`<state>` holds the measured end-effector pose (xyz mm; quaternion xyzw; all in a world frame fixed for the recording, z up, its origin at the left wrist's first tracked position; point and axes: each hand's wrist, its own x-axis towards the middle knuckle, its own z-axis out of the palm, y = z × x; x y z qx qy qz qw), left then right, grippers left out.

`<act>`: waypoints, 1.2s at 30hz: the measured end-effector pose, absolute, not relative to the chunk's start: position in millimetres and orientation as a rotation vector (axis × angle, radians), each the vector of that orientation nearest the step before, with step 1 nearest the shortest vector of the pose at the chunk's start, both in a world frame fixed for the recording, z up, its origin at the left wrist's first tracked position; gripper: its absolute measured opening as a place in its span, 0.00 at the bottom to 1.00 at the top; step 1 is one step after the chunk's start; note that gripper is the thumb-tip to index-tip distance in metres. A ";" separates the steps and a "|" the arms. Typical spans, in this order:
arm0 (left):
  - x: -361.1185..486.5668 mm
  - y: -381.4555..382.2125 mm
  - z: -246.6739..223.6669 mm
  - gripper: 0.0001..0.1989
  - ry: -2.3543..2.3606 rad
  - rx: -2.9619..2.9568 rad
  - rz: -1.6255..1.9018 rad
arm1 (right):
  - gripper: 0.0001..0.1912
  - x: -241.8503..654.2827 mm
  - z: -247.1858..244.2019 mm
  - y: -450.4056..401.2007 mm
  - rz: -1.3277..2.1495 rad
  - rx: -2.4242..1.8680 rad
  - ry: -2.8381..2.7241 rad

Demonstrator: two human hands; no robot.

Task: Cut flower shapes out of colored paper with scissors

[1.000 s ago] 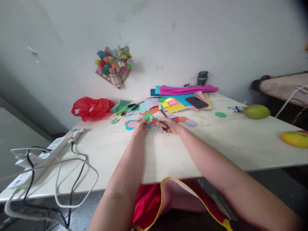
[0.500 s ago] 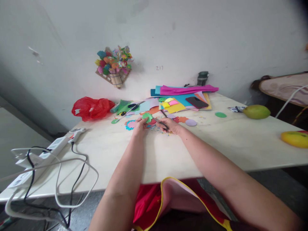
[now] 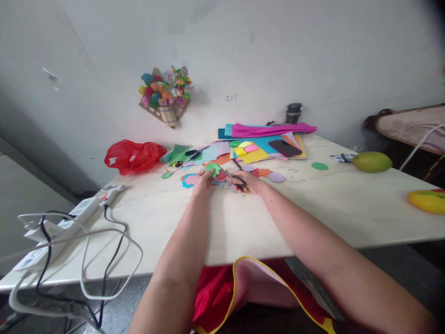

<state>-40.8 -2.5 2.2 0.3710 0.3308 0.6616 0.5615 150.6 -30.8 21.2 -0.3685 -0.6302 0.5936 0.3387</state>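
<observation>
My left hand [image 3: 204, 178] pinches a green paper piece [image 3: 212, 169] with a scalloped edge. In my right hand [image 3: 247, 181] is a pair of scissors [image 3: 239, 182] with dark handles, its blades reaching the right side of the green paper. Under and around the hands lie small paper scraps and cut shapes. A blue-edged scalloped shape [image 3: 188, 180] is left of my left hand. Orange paper [image 3: 265, 172] and a lilac oval [image 3: 277, 177] lie to the right of my right hand.
Behind the hands are coloured sheets [image 3: 259, 156], a phone [image 3: 285, 148] and more scissors [image 3: 193, 152]. A red plastic bag [image 3: 134, 157] sits back left. A power strip [image 3: 59, 234] with looping cables occupies the left edge. Green-yellow fruit [image 3: 371, 162] stands at the right.
The scissor handles have shifted slightly in my right hand. The green paper stays in my left hand, and the rest looks almost the same.
</observation>
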 end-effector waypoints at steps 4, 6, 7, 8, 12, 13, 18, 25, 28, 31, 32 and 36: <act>-40.7 -3.2 2.2 0.12 0.803 0.878 1.539 | 0.14 150.6 23.7 -32.5 1.506 -0.962 -1.651; -40.6 -3.1 1.7 0.12 0.810 0.877 1.541 | 0.14 150.1 24.8 -33.2 1.497 -0.973 -1.656; -40.5 -3.1 1.4 0.12 0.812 0.877 1.540 | 0.14 149.7 25.4 -33.6 1.494 -0.978 -1.655; -40.4 -3.0 1.2 0.12 0.812 0.878 1.537 | 0.15 149.4 25.9 -34.0 1.493 -0.983 -1.652; -40.4 -3.0 0.9 0.11 0.810 0.876 1.529 | 0.14 148.0 27.5 -35.5 1.487 -0.998 -1.638; -40.5 -2.9 0.7 0.10 0.804 0.877 1.530 | 0.14 147.8 27.5 -35.6 1.487 -0.997 -1.636; -41.6 -1.2 -0.9 0.10 0.790 0.879 1.543 | 0.15 147.7 23.6 -33.1 1.480 -0.977 -1.635; -41.1 -1.8 0.2 0.12 0.806 0.864 1.540 | 0.17 148.2 20.3 -31.0 1.461 -0.959 -1.653; -40.6 -2.8 1.1 0.12 0.810 0.880 1.533 | 0.17 147.8 21.8 -32.8 1.468 -0.969 -1.651; -40.5 -2.7 1.0 0.12 0.810 0.881 1.532 | 0.17 147.0 22.9 -33.7 1.472 -0.959 -1.644; -40.5 -2.5 0.8 0.12 0.808 0.876 1.535 | 0.16 146.7 23.0 -33.7 1.470 -0.959 -1.638; -40.2 -2.5 0.8 0.13 0.788 0.873 1.548 | 0.16 146.2 21.7 -32.0 1.465 -0.969 -1.595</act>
